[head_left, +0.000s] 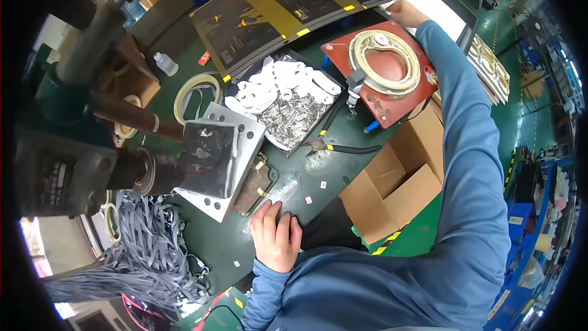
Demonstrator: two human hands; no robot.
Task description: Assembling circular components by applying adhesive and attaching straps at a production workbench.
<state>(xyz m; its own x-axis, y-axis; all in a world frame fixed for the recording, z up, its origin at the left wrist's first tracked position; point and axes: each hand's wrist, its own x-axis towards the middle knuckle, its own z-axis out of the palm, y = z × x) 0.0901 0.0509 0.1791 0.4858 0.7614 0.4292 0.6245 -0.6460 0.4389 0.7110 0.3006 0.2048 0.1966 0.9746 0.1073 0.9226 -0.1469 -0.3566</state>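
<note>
My left hand (277,242) rests at the near edge of the green table, fingers slightly apart and holding nothing. Just beyond its fingertips lies a flat brownish metal fixture (255,187). At the far right, my right hand (407,13) reaches to the edge of a large black and yellow printed sheet (294,9), its fingers bent together; what they hold is too small to tell. Near that forearm, a cream ring-shaped roll (359,49) sits on a red board (392,110). Black-handled pliers (318,145) lie beside a tray of white plastic parts (285,79) and small metal pins (291,119).
A dark press machine (67,153) stands left, over a metal plate (214,207). Grey straps (147,239) hang in a heap at lower left. An open cardboard box (398,190) is below the table's right edge. A small white bottle (165,64) stands far left.
</note>
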